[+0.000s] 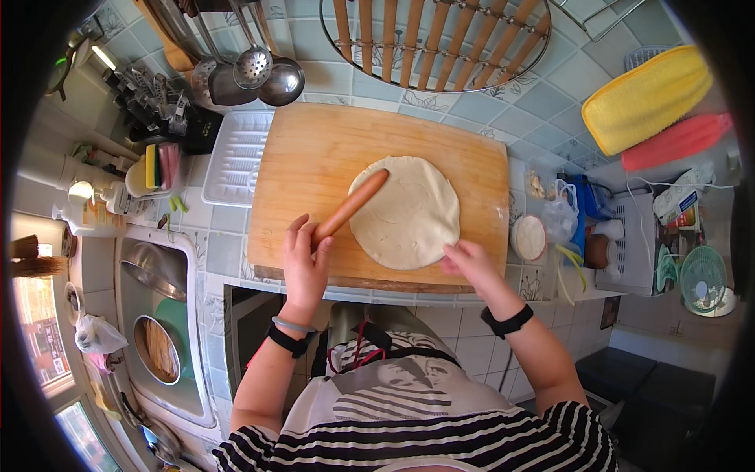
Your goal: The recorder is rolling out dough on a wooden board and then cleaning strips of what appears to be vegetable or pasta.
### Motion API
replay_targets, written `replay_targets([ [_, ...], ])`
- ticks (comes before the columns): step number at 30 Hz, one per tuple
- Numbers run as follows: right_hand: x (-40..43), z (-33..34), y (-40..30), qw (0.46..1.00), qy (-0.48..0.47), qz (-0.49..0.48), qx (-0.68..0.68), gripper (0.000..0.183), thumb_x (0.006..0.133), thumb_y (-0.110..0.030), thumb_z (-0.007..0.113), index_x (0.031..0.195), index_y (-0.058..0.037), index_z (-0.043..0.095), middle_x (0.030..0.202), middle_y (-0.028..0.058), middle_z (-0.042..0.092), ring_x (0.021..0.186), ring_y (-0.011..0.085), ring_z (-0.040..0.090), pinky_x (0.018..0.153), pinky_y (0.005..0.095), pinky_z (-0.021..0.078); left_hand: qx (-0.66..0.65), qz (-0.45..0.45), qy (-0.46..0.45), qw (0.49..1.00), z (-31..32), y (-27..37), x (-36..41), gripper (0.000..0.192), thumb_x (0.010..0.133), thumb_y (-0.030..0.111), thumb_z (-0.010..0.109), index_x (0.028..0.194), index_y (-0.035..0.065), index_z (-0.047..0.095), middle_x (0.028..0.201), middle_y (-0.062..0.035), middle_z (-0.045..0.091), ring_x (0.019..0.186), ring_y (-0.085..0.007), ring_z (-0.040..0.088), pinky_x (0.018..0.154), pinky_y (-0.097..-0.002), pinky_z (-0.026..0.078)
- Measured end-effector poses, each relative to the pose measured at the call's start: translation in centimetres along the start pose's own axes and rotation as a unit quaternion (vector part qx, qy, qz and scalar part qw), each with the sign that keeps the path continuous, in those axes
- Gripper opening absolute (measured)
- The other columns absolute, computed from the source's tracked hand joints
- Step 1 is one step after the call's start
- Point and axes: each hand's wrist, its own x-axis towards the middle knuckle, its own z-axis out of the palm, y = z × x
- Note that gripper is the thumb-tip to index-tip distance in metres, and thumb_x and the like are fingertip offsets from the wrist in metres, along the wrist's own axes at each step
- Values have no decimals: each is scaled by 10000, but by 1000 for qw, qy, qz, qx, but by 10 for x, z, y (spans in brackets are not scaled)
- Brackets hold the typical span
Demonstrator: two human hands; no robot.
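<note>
A flat round sheet of dough (407,215) lies on a large wooden board (318,147). My left hand (307,259) grips the lower end of a brown wooden rolling pin (354,203). The pin slants up to the right, its far end over the dough's upper left part. At the dough's lower right edge, my right hand (469,262) pinches the rim between thumb and fingers. Slight creases and small pits mark the dough's surface.
A bowl of white flour (529,238) stands right of the board. To the left are a white plastic tray (236,156) and a sink (197,330) holding metal bowls. Ladles (282,81) and a slatted wooden rack (433,44) hang behind. A knife block (197,127) stands in the back left corner.
</note>
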Motion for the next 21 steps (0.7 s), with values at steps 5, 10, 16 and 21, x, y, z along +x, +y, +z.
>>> replay_targets([
  [5, -16, -2, -4, 835, 181, -281, -437, 335, 968, -222, 578, 1240, -27, 588, 1311, 176, 566, 1154, 327, 562, 1008, 443, 435, 89, 105, -61, 989, 18, 27, 2, 327, 856, 203, 716, 1104, 19, 610, 1324, -208, 522, 1175, -384, 545, 926, -456, 476],
  [10, -5, 27, 9, 716, 130, -415, -546, 522, 966, -255, 548, 1417, -14, 443, 1497, 195, 378, 1381, 383, 351, 1146, 503, 264, 199, 205, -164, 944, 50, 41, -13, 544, 823, 236, 722, 1299, 46, 538, 1474, -212, 407, 1358, -374, 412, 1049, -456, 398],
  [16, 57, 32, 5, 690, 118, -402, -591, 618, 973, -307, 526, 1483, -11, 342, 1565, 184, 290, 1463, 360, 237, 1175, 569, 167, 307, 213, -126, 919, 68, 40, 26, 714, 910, 472, 562, 1481, 79, 392, 1557, -202, 317, 1446, -360, 289, 1136, -580, 240],
  [21, 129, 40, -50, 710, 154, -412, -550, 575, 989, -329, 495, 1466, -33, 372, 1564, 182, 298, 1467, 346, 245, 1156, 626, 134, 343, 197, -91, 914, 87, 42, 100, 581, 965, 397, 516, 1438, 71, 424, 1529, -189, 355, 1417, -343, 326, 1122, -566, 264],
])
